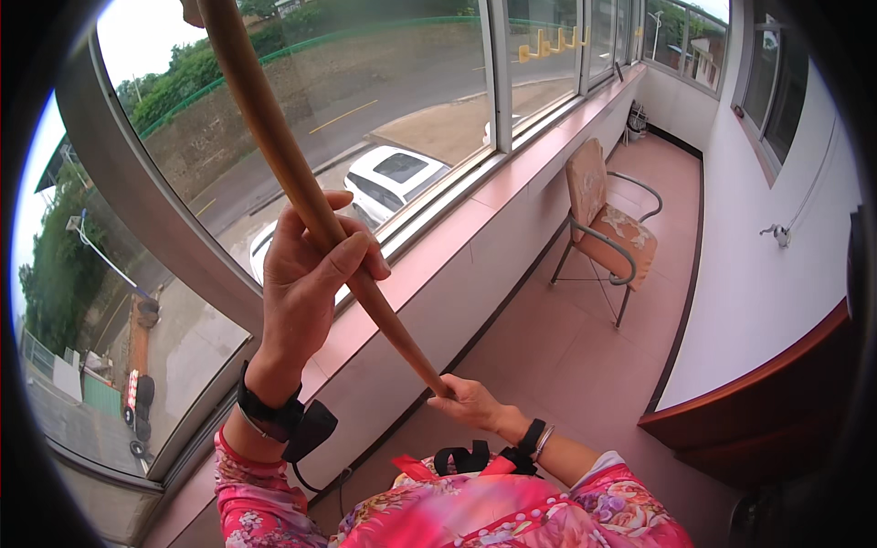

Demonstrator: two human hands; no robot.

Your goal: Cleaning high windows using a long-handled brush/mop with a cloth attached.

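Observation:
A long brown wooden pole (274, 137) slants from the top left of the view down to the middle. My left hand (318, 267) is wrapped around it partway along, in front of the window. Lower down, my right hand (473, 402) grips the pole's bottom end. The upper end runs out at the top edge of the picture, where only a small part of something pale (192, 12) shows beside it. Black straps are on both wrists, with a black device at the left one.
Windows with metal frames (502, 75) run along the left above a pink tiled sill (479, 198). An armchair (610, 233) with patterned covers stands on the pink floor. Yellow hooks (548, 45) are on the glass. A dark red wooden piece of furniture (754, 383) stands at the right.

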